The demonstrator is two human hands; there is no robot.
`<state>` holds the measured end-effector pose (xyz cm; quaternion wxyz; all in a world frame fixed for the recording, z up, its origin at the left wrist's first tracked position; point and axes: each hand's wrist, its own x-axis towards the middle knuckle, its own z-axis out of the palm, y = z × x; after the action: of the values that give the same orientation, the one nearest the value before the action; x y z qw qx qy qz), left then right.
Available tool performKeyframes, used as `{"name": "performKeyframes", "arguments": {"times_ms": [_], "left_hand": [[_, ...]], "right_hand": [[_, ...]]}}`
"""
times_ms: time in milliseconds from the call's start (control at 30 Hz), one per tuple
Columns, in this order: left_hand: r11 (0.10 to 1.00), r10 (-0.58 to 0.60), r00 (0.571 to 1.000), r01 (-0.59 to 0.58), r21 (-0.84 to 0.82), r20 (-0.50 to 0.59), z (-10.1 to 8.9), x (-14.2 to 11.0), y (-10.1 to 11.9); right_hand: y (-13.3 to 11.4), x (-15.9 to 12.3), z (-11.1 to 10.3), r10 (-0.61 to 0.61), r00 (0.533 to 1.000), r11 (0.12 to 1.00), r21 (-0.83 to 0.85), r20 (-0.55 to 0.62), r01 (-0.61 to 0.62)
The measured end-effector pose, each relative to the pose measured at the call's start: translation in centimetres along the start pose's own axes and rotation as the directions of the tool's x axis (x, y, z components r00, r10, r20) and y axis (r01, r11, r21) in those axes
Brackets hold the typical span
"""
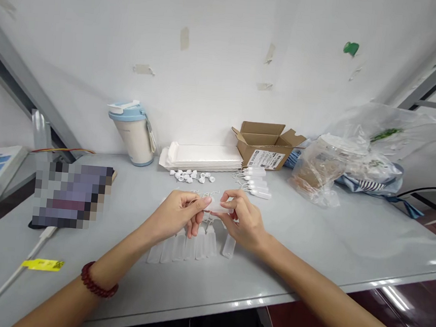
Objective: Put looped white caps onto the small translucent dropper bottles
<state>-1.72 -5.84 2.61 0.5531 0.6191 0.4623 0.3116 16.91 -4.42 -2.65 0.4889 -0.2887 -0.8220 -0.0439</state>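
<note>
The left hand [175, 213] and the right hand [245, 222] meet above the worktop [349, 236], both curled inward and pinching a small translucent plastic vial [220, 207] that lies almost level between them. The right thumb and forefinger grip it from one side, while the left fingertips close on the end nearest them, partly hiding it. Thin white cord [209, 196] loops around and above the hands. A dark red bead bracelet [97, 280] circles the left wrist.

Just below the hands, a row of frosted, flat-sided plastic vials [187, 247] lies side by side on the smooth grey worktop, some partly tucked under the hands. Beyond them is a small scatter of white moulded caps [188, 176], and to the right lie several white capped vials [256, 183] with cord tails. Behind these stand a stack of white, shallow-ribbed trays [203, 157] and an open corrugated cardboard box [265, 145] with a printed label. A cream-and-blue tumbler [132, 133] stands to the left, and crumpled clear plastic bags [317, 167] heap to the right on blue striped fabric [369, 184]. A pixelated flat object [70, 196] lies on the left, and a white cable [13, 273] with a yellow tag [43, 264] runs along the near edge.
</note>
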Motion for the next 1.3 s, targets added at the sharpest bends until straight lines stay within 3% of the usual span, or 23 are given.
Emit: {"name": "performKeyframes", "arguments": {"times_ms": [167,333,533,633,733,833,933,1000,1133,1200,1300], "left_hand": [[0.989,0.144,0.986,-0.141,0.038,-0.079,0.5,0.0,-0.1],[0.976,0.216,0.956,-0.217,0.019,-0.200,0.7,0.2,-0.6],[0.984,0.163,0.985,-0.157,0.080,-0.065,-0.2,0.2,-0.5],[0.980,0.174,0.983,-0.167,0.111,-0.054,-0.2,0.1,-0.4],[0.961,0.249,0.964,-0.234,0.146,-0.094,0.2,-0.1,-0.6],[0.917,0.355,0.926,-0.319,0.238,-0.126,0.5,0.0,-1.0],[0.889,0.405,0.899,-0.344,0.303,-0.168,0.6,0.2,-1.3],[0.919,0.349,0.922,-0.302,0.254,-0.168,0.5,0.2,-1.2],[0.969,0.184,0.981,-0.171,0.180,-0.059,0.2,0.1,-0.6],[0.965,0.165,0.986,-0.155,0.209,-0.028,0.2,0.0,-0.4],[0.947,0.196,0.980,-0.178,0.266,-0.042,0.4,-0.1,-0.5]], "right_hand": [[0.4,-0.2,0.1,0.020,1.000,0.999,0.047,0.001,-0.020],[0.6,-0.2,-0.1,0.084,0.991,0.993,0.069,0.104,-0.092],[0.6,-0.3,-0.1,0.100,0.987,0.980,0.161,0.126,-0.120],[0.3,-0.1,-0.3,0.127,0.980,0.968,0.197,0.152,-0.156],[-0.2,0.5,-0.8,0.271,0.932,0.915,0.236,0.241,-0.327],[-0.4,1.2,-1.3,0.425,0.825,0.787,0.298,0.373,-0.540],[-0.4,1.6,-1.5,0.476,0.764,0.671,0.381,0.437,-0.636],[-0.3,1.6,-1.4,0.480,0.767,0.657,0.404,0.427,-0.636],[-0.4,1.3,-1.1,0.431,0.826,0.748,0.368,0.362,-0.552],[-0.5,1.2,-1.2,0.404,0.842,0.776,0.354,0.358,-0.522],[-0.7,1.3,-1.4,0.421,0.823,0.751,0.361,0.383,-0.552]]}}
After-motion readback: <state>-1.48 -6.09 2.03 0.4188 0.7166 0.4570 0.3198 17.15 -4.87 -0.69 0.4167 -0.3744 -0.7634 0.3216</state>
